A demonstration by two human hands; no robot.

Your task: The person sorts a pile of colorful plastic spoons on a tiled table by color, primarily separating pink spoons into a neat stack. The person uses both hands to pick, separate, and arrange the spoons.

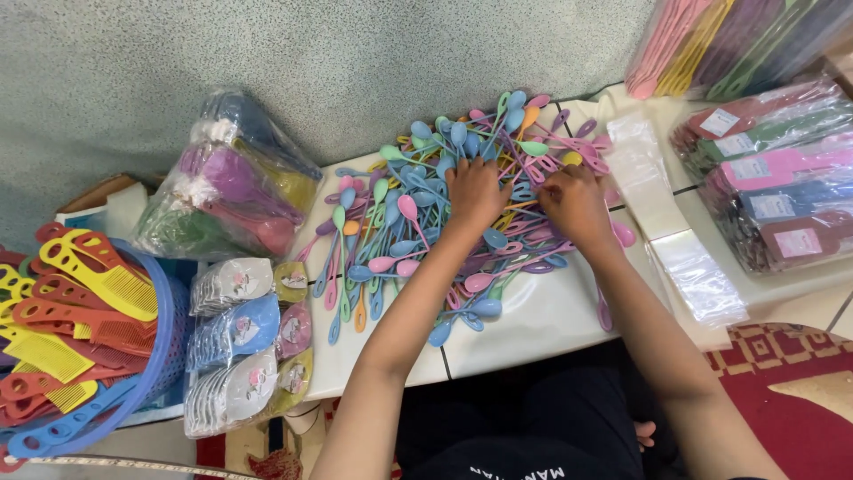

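Bare tile before the spoon heap lies open — bagged packs crowd the right.

You look down on a white tiled floor crossed by dark grout lines, meeting a speckled grey-green wall at the top. A red patterned rug covers the lower right corner, an open cardboard box sits at left, and even light falls throughout.
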